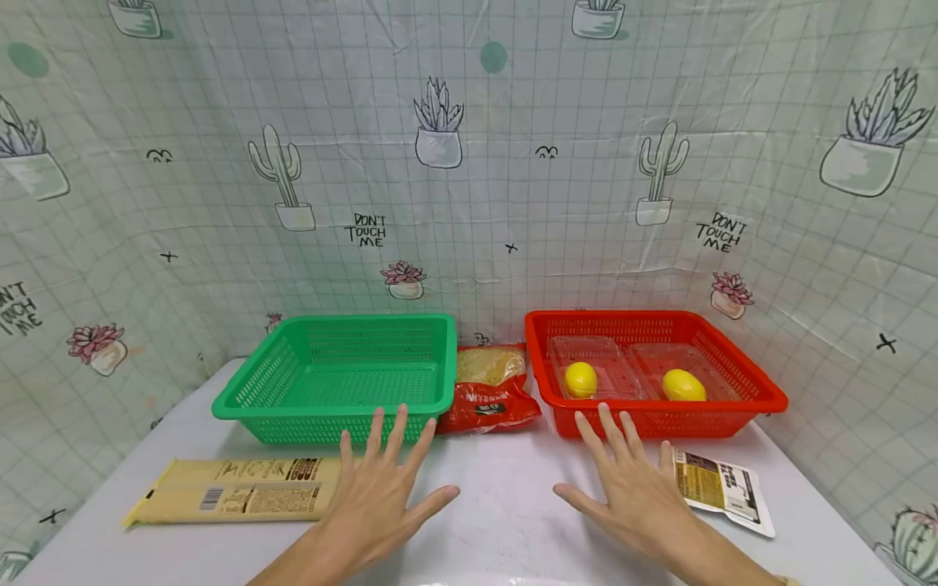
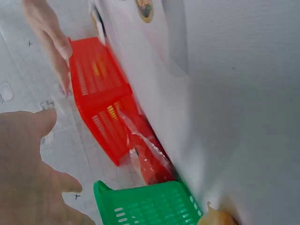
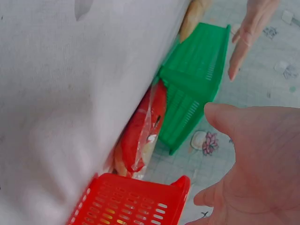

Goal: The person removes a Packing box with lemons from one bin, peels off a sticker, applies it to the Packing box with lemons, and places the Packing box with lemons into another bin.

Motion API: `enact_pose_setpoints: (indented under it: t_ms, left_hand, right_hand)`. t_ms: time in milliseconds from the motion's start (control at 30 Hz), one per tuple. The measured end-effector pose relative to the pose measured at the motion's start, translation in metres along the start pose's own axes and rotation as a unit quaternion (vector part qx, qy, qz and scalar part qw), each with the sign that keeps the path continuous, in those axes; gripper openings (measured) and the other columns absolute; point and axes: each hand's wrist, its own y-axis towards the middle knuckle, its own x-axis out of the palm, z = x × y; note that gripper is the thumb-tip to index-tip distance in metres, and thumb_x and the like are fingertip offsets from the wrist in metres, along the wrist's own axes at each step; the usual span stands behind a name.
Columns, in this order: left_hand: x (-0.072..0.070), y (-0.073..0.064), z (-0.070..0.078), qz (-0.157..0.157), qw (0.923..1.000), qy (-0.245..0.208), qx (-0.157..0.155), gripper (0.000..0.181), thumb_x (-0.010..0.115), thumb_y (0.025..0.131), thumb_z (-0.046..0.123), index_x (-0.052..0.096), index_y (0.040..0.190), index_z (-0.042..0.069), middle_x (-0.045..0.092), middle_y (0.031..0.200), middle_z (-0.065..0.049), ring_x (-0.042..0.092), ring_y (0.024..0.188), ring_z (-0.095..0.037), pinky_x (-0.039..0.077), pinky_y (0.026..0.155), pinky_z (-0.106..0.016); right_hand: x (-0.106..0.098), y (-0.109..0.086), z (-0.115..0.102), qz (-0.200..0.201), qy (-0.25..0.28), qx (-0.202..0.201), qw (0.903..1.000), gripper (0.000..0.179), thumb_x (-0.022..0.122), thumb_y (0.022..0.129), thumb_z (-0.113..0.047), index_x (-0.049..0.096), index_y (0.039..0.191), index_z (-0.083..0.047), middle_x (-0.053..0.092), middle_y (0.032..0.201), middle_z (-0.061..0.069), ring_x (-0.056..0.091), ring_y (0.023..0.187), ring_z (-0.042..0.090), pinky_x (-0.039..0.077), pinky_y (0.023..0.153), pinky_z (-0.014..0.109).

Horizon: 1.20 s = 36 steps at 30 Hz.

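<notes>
Fingers spread, my left hand point(image 1: 375, 496) hovers in front of the green basket point(image 1: 344, 427), overlapping the right end of a long yellow package point(image 1: 242, 490) in the head view. My right hand point(image 1: 636, 496) is likewise spread and holds nothing, in front of the red basket point(image 1: 652, 419). Inside the red basket are two clear plastic trays point(image 1: 586, 348) and two yellow lemons point(image 1: 580, 380), point(image 1: 684, 386). A white and brown pouch point(image 1: 725, 492) lies just right of the right hand. Both wrist views show the palms with nothing gripped.
Between the two baskets lies a red and clear bag point(image 1: 494, 391) of pale yellow contents. The white table point(image 1: 498, 521) is backed on its far side and flanks by a grid-patterned curtain point(image 1: 484, 203) printed with potted plants.
</notes>
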Motion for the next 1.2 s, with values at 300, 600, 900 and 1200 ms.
enact_pose_setpoints:
  t_ms: [300, 600, 900, 1200]
  left_hand:
    - [0.004, 0.026, 0.019, 0.026, 0.9983, 0.021, 0.047, 0.082, 0.039, 0.089, 0.076, 0.032, 0.154, 0.026, 0.027, 0.162, -0.013, 0.019, 0.150, -0.043, 0.019, 0.113, -0.071]
    - [0.010, 0.068, 0.049, 0.015, 0.9963, -0.006, 0.085, 0.078, 0.043, 0.092, 0.070, 0.035, 0.153, 0.023, 0.032, 0.159, -0.015, 0.025, 0.148, -0.040, 0.023, 0.117, -0.062]
    - [0.023, 0.118, 0.079, 0.016, 0.9886, -0.071, 0.131, 0.070, 0.050, 0.095, 0.059, 0.044, 0.148, 0.015, 0.041, 0.152, -0.015, 0.037, 0.143, -0.032, 0.034, 0.116, -0.050]
    - [0.030, 0.162, 0.109, 0.005, 0.9850, -0.123, 0.121, 0.062, 0.052, 0.097, 0.051, 0.050, 0.142, 0.008, 0.049, 0.144, -0.014, 0.047, 0.131, -0.026, 0.044, 0.109, -0.042]
  right_hand:
    - [-0.012, 0.011, 0.013, -0.005, 0.022, 0.002, 0.9997, 0.094, 0.051, 0.083, -0.077, 0.034, 0.153, -0.017, 0.030, 0.158, 0.021, 0.025, 0.144, 0.049, 0.017, 0.105, 0.079]
    - [-0.025, 0.038, 0.037, 0.020, 0.053, -0.009, 0.9983, 0.084, 0.051, 0.090, -0.068, 0.035, 0.151, -0.012, 0.038, 0.151, 0.027, 0.035, 0.137, 0.049, 0.027, 0.103, 0.077]
    - [-0.029, 0.070, 0.066, 0.008, 0.086, -0.019, 0.9961, 0.083, 0.049, 0.094, -0.063, 0.033, 0.150, -0.005, 0.041, 0.145, 0.030, 0.045, 0.127, 0.051, 0.041, 0.094, 0.072]
    - [-0.030, 0.098, 0.089, -0.017, 0.111, -0.047, 0.9926, 0.079, 0.055, 0.094, -0.056, 0.038, 0.146, 0.001, 0.043, 0.142, 0.034, 0.047, 0.127, 0.052, 0.041, 0.096, 0.070]
